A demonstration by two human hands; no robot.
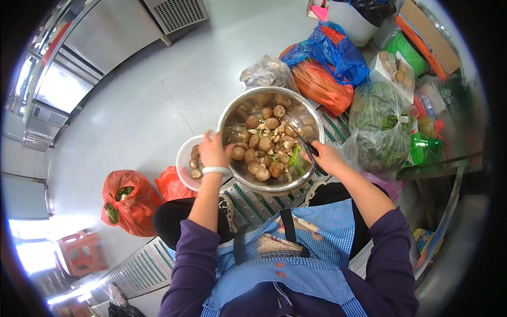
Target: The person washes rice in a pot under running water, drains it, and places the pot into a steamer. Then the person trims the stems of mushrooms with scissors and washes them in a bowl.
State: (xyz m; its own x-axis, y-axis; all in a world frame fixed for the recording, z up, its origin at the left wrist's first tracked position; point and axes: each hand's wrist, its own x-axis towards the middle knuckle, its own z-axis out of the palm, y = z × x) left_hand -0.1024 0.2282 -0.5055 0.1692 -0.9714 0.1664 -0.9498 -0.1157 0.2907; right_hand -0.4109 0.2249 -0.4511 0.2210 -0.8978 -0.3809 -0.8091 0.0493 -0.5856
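Observation:
A large stainless steel bowl before me holds several brown shiitake mushrooms, with cut stem pieces and bits of green among them. My right hand grips black-handled scissors at the bowl's right side, blades pointing in over the mushrooms. Between the bowl's left rim and a white plastic basket hovers my left hand, blurred, its thumb and fingers apart. I see nothing in it, though its underside is hidden. A few whole mushrooms lie in the white basket, which my left hand partly covers.
Red plastic bags stand on the left floor. Beyond the bowl are a clear bag, an orange bag of carrots and a bag of leafy greens. A metal drain grate runs beneath; an orange stool stands lower left.

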